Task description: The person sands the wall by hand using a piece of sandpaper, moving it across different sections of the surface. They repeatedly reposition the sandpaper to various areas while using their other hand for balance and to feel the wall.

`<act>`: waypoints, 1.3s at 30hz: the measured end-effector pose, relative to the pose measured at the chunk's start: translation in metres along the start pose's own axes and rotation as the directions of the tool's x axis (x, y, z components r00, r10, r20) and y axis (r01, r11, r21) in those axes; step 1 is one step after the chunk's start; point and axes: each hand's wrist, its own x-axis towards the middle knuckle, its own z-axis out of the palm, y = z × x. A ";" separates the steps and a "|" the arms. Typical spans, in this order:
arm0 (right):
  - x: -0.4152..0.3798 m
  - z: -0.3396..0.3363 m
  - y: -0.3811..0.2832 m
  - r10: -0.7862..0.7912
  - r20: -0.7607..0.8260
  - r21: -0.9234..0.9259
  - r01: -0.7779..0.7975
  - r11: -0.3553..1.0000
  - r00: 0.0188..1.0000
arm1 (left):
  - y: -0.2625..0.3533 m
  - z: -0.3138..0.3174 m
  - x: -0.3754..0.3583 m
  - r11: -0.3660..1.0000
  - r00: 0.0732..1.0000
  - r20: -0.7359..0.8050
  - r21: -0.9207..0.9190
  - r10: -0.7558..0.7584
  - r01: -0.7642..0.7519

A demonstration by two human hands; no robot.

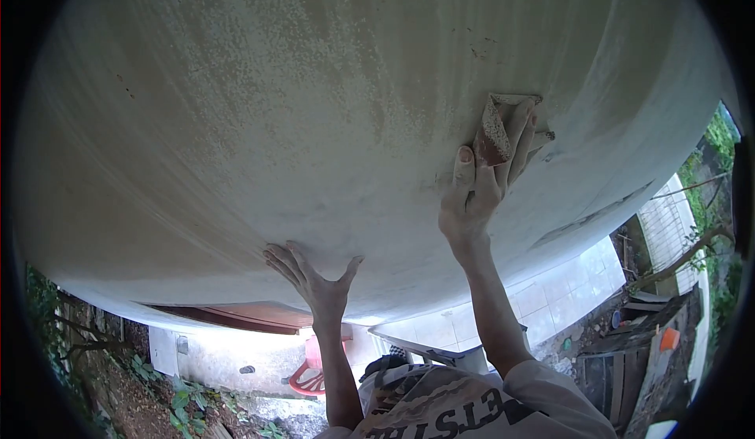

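A folded sheet of sandpaper lies against the large pale wall, under the fingers of my right hand. My right thumb rests beside the sheet's left edge, and dust whitens the fingers. Lower and to the left, my left hand touches the wall with fingers and thumb spread, holding nothing. Whitish, scuffed patches and streaks mark the wall's surface, and a few small dark marks show higher up.
Below the wall are a red plastic chair, white tiles and a brownish panel. At right stand weathered wooden boards and a bare branch. Leafy plants grow at lower left.
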 end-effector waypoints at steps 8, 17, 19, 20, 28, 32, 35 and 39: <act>-0.235 0.038 -0.007 -0.110 0.232 -0.026 0.120 0.992 0.966 | -0.003 -0.001 0.000 0.999 1.000 0.023 -0.039 -0.008 0.009; -0.027 0.021 -0.010 0.126 -0.159 0.109 -0.110 0.988 0.979 | -0.005 -0.001 -0.002 1.000 0.999 0.043 0.000 -0.012 0.012; -0.077 0.031 -0.018 0.109 -0.061 0.030 -0.107 0.994 0.992 | -0.007 0.002 -0.002 1.000 0.999 0.037 -0.004 0.006 -0.006; -0.128 0.033 -0.021 0.088 0.049 -0.047 -0.085 0.995 0.995 | -0.008 0.002 -0.002 1.000 0.999 0.036 -0.017 0.015 -0.014; -0.136 0.022 0.003 -0.120 0.120 -0.018 0.123 0.992 0.986 | -0.028 0.003 -0.006 0.991 0.989 0.065 0.025 0.133 -0.135; -0.048 0.030 -0.012 0.118 -0.172 0.076 -0.106 0.991 0.978 | -0.022 0.001 -0.006 0.995 0.993 0.068 0.014 0.098 -0.099; -0.106 0.046 -0.050 0.122 -0.016 -0.009 -0.122 0.992 0.992 | -0.029 0.006 -0.006 0.993 0.992 0.047 0.002 0.121 -0.121; -0.254 0.053 -0.053 -0.260 0.334 0.045 0.261 0.964 0.906 | -0.032 0.006 -0.009 0.989 0.992 0.034 -0.081 0.125 -0.122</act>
